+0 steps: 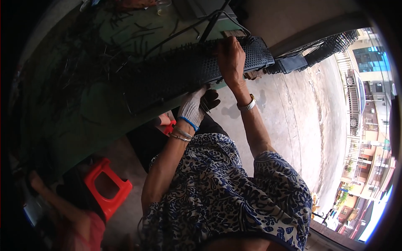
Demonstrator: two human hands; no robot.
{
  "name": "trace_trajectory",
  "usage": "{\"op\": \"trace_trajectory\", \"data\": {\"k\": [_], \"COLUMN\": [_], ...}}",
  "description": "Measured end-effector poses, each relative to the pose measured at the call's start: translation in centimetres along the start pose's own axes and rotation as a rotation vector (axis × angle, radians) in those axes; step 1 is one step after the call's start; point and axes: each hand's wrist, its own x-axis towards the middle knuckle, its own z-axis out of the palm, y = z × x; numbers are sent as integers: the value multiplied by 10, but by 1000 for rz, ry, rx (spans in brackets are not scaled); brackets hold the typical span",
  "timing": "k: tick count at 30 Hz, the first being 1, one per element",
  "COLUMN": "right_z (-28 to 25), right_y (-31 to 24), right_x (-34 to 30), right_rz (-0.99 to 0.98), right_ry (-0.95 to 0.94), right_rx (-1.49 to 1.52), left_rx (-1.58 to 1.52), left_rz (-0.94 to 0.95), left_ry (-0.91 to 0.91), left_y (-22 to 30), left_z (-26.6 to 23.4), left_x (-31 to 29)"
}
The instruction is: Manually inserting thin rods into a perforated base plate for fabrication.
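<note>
One right hand (231, 56) is curling over a black perforated board (186, 74), gloved left hand (193, 104) sitting near-side, can't tell either grip.

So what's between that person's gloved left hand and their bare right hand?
In the head view, a stretch of the black perforated panel lies between the gloved left hand and the bare right hand.

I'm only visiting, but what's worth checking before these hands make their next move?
1. Left hand at the near edge of the black panel: ok.
2. Right hand over the panel's right part: ok.
3. What the right hand grips: cannot tell; its underside is hidden.
4. Gloves on both hands: not ok; the right is bare.
5. Green table tidy: not ok; dark scraps litter it.
6. Red stool apart from both hands: ok.
</note>
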Motion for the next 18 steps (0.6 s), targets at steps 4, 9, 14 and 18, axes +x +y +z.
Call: {"op": "trace_trajectory", "data": {"k": [4, 9, 14, 18], "right_z": [0, 7, 8, 12], "right_y": [6, 4, 0, 9], "right_x": [2, -3, -15, -23], "right_rz": [-17, 33, 33, 29], "right_ry": [-24, -106, -153, -171], "right_rx": [26, 42, 19, 48], "left_rx": [42, 0, -28, 34], "left_rz": [-53, 9, 57, 29], "left_ry": [-4, 18, 36, 95], "left_y": [6, -2, -2, -1], "left_z": [4, -7, -7, -1], "left_x": [-7, 4, -2, -10]}}
